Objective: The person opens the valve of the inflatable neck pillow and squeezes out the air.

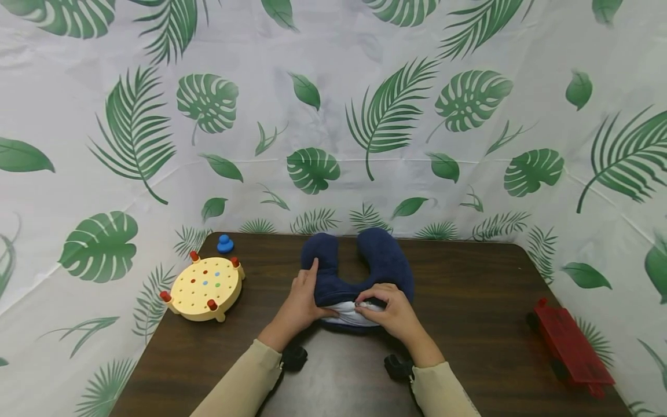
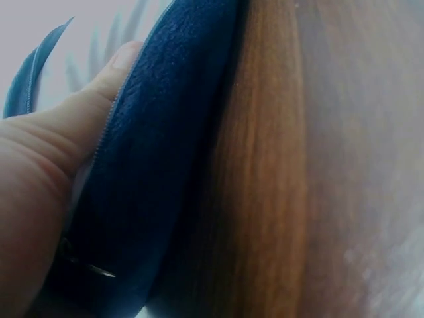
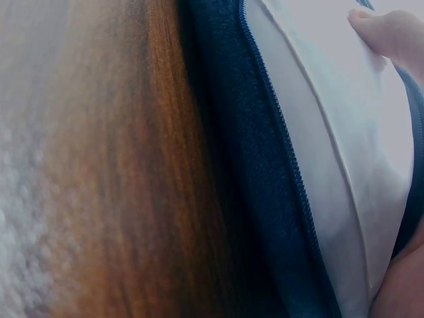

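A navy U-shaped neck pillow (image 1: 393,260) lies on the table with its two arms toward the wall. Its zipped cover (image 3: 262,159) gapes along the near curve, and white inner fabric (image 3: 331,132) shows between the zipper edges. My left hand (image 1: 299,298) rests on the pillow's left side, index finger stretched up along it. The left thumb (image 2: 86,109) lies against the white fabric, just inside the zipper edge. With thumb and index finger, my right hand (image 1: 391,310) pinches the white fabric near the middle of the opening.
On the left stands a round yellow pegboard toy (image 1: 205,289) with red-tipped legs, a small blue knobbed piece (image 1: 225,244) behind it. A red toy wagon (image 1: 570,344) sits at the table's right edge. Leaf-printed cloth (image 1: 312,127) hangs around the brown table (image 1: 469,324).
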A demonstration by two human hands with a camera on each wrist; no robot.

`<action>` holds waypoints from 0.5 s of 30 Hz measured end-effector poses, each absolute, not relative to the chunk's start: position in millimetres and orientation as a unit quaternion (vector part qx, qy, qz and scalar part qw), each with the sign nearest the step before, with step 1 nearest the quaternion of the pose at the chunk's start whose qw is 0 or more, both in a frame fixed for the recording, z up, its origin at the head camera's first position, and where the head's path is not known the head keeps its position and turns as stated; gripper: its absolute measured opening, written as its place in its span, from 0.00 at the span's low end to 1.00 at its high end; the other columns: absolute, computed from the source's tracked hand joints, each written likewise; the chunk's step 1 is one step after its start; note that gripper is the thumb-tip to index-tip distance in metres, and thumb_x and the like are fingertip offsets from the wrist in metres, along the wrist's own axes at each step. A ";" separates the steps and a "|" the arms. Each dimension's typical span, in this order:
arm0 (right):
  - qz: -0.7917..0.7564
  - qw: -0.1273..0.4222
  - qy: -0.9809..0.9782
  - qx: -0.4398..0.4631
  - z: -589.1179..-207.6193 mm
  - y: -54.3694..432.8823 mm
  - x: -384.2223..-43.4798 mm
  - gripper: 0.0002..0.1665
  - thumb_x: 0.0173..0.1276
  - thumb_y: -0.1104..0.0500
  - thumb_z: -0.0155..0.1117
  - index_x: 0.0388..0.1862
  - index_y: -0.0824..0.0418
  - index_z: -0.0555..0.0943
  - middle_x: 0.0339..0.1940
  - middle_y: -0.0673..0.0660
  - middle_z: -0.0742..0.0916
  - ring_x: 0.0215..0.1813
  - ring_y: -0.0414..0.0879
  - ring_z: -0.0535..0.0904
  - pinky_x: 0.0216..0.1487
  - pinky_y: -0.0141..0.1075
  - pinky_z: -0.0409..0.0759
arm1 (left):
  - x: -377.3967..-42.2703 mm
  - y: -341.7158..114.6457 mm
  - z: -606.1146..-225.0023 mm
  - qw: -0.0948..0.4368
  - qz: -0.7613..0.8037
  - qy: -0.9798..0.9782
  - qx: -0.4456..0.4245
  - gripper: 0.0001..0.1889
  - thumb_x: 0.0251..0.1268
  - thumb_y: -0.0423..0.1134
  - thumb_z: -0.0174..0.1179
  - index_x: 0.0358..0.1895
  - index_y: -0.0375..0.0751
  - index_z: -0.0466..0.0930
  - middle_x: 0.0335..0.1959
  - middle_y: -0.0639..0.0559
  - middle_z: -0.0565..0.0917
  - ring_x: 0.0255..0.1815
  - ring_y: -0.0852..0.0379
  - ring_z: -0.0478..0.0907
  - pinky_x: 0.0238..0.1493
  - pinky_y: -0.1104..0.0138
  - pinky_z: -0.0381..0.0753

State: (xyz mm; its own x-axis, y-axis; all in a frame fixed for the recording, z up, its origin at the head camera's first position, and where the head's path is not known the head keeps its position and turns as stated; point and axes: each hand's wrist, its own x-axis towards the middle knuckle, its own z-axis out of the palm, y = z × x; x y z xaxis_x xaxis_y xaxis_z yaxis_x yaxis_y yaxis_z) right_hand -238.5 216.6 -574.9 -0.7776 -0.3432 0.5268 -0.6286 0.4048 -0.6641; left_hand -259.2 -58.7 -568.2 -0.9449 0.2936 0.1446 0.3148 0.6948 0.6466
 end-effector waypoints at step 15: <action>0.457 0.139 -0.831 0.285 -575.0 218.1 -238.5 0.12 0.65 0.53 0.86 0.43 0.39 0.92 0.40 0.40 0.92 0.53 0.43 0.83 0.66 0.39 0.74 | -259.5 -60.3 -569.9 0.016 -0.366 -0.914 -0.175 0.80 0.42 0.58 0.90 0.92 0.43 0.37 0.58 0.41 0.70 0.59 0.41 0.66 0.67 0.45 0.77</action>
State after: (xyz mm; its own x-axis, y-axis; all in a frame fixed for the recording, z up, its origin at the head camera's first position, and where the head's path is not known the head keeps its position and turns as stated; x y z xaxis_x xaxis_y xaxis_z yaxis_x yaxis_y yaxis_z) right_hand -238.5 218.1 -575.0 -0.7988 -0.3473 0.4912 -0.6008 0.4196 -0.6804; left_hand -259.5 -60.3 -569.9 -0.9381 0.3084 0.1576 0.3320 0.6709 0.6631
